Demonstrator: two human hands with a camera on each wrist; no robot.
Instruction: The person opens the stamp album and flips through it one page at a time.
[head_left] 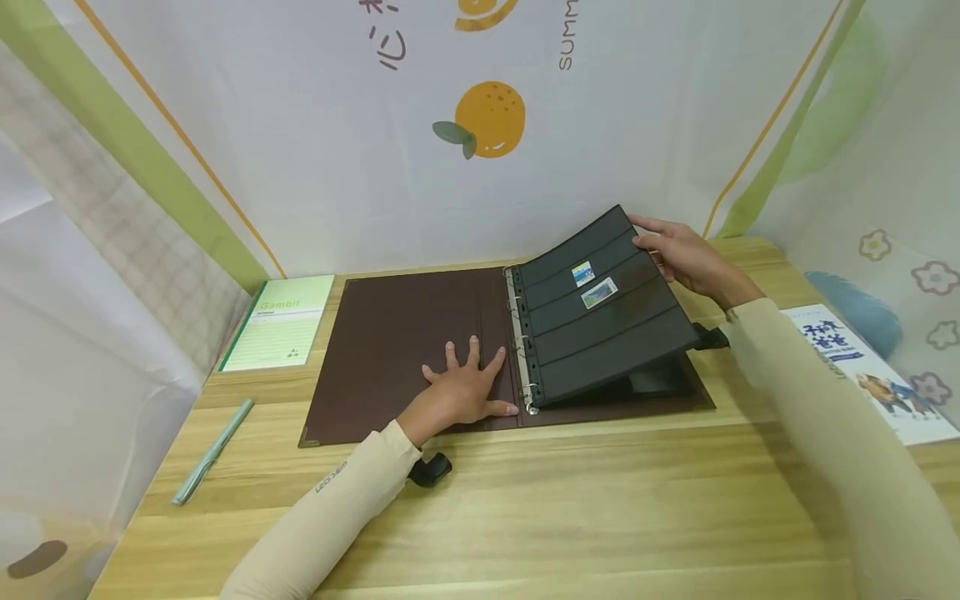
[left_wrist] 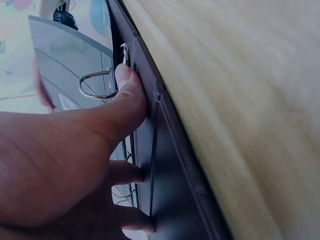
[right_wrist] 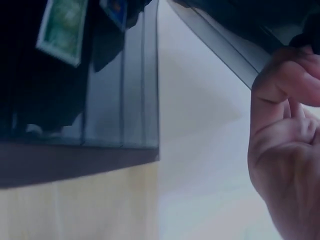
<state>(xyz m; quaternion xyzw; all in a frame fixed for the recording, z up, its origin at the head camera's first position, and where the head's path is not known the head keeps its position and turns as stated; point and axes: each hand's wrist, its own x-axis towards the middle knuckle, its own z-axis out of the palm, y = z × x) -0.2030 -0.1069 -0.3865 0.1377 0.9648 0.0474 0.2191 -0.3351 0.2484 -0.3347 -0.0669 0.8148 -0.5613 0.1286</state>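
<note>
Page [head_left: 637,312] is apparently being turned: right grip [head_left: 678,257] is clamping its outer edge, holding it raised; left grip [head_left: 457,396] is resting on binder [head_left: 390,342], fingers spread apart, just beside rings [head_left: 531,389]. Next move is likely calling for steady hold — swinging page clear of left grip, easing it round rings. Counting: one binder, lying open under left grip; four rings showing; two stamps [head_left: 599,292] on page, left of right grip; one notebook [head_left: 277,329], one pen-like object [head_left: 213,452], left of left grip; one booklet [head_left: 881,385], right of right grip.

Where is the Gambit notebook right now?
In the head view, the Gambit notebook lies on the back left part of the wooden table, just left of the open brown binder.
</note>
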